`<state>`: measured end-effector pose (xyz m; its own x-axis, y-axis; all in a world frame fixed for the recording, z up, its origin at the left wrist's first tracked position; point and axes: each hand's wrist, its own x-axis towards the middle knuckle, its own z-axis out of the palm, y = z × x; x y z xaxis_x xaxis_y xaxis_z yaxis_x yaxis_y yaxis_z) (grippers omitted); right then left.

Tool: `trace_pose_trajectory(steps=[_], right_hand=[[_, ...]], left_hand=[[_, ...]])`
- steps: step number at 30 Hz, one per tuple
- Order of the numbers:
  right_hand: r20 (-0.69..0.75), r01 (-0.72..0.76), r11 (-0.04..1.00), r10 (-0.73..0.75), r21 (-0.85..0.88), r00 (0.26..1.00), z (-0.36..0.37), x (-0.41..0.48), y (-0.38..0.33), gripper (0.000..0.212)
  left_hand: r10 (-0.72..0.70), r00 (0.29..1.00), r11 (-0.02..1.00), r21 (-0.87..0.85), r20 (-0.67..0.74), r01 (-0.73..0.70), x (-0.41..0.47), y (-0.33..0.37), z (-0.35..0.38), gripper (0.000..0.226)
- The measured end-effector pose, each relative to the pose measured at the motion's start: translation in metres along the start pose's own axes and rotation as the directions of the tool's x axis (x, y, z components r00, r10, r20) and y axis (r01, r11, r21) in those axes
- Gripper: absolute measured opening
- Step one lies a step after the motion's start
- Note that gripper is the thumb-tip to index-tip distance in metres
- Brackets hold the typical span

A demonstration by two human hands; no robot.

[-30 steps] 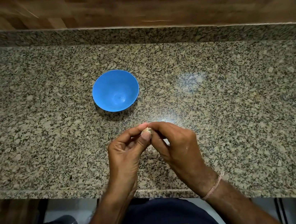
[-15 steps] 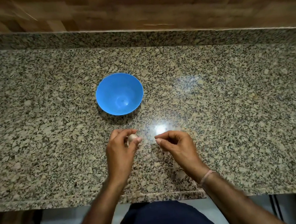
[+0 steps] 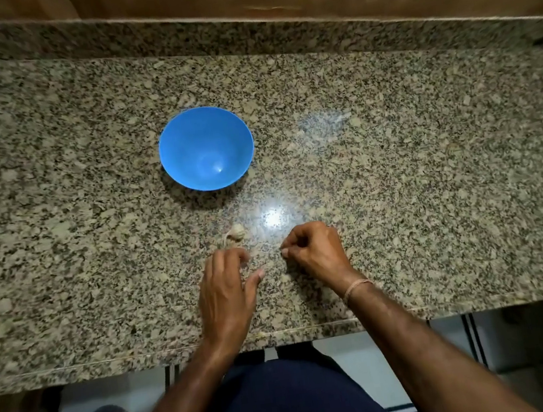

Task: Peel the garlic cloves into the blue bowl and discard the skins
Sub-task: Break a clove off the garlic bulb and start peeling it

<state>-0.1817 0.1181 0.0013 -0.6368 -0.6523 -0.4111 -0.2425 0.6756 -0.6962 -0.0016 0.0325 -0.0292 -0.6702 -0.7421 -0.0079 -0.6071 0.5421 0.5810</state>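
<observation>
blue bowl [image 3: 185, 137] stands on the granite counter [image 3: 59, 233]; nothing visible inside. left hand [image 3: 226, 291] lies released, fingers loose, holding nothing. the garlic [image 3: 236, 233] rests on the stone just beyond its fingertips, between hand and bowl, skin apparently on. right hand [image 3: 319, 249] is curled, thumb against forefinger; whether it pinches a scrap of skin cannot be told. step in hand, as judged: free a clove. steady the garlic with the left, pull with the right, keep skins out of the bowl.

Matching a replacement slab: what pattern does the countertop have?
The countertop is speckled granite, beige with black and grey flecks; the head view shows it.
</observation>
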Motion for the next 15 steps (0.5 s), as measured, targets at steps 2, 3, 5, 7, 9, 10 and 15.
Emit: trace_pose_trajectory(steps=[2, 3, 5, 7, 9, 10, 15], right_hand=[[-0.020, -0.008, 0.999, 0.007, -0.033, 1.000, 0.003, 0.002, -0.002, 0.011], [-0.028, -0.010, 0.999, 0.008, -0.044, 1.000, 0.005, 0.001, -0.003, 0.011], [-0.049, 0.004, 0.997, -0.008, -0.077, 0.999, 0.006, 0.000, -0.003, 0.009], [-0.063, 0.011, 0.997, -0.015, -0.070, 0.998, 0.007, -0.004, -0.003, 0.007], [-0.047, -0.038, 0.989, 0.045, 0.140, 0.998, 0.004, -0.015, -0.005, 0.003], [-0.015, -0.072, 0.957, 0.080, 0.283, 0.997, 0.002, -0.022, -0.009, 0.003], [0.152, -0.204, 0.712, 0.138, 0.672, 0.979, 0.001, -0.049, -0.022, 0.012]], left_hand=[[-0.002, 0.998, 1.000, -0.017, 0.063, 0.003, 0.000, -0.004, 0.003, 0.030], [-0.005, 0.997, 1.000, -0.010, 0.077, 0.006, 0.001, -0.004, 0.004, 0.030], [-0.024, 0.996, 1.000, 0.002, 0.091, 0.024, 0.003, 0.001, 0.003, 0.032], [-0.046, 0.994, 0.999, -0.014, 0.103, 0.048, 0.005, 0.002, 0.001, 0.031], [-0.096, 0.986, 0.984, -0.137, 0.137, 0.115, 0.008, 0.007, -0.003, 0.025], [-0.142, 0.975, 0.949, -0.256, 0.172, 0.183, 0.011, 0.013, -0.005, 0.022], [-0.264, 0.899, 0.609, -0.663, 0.348, 0.436, 0.016, 0.038, -0.015, 0.009]])
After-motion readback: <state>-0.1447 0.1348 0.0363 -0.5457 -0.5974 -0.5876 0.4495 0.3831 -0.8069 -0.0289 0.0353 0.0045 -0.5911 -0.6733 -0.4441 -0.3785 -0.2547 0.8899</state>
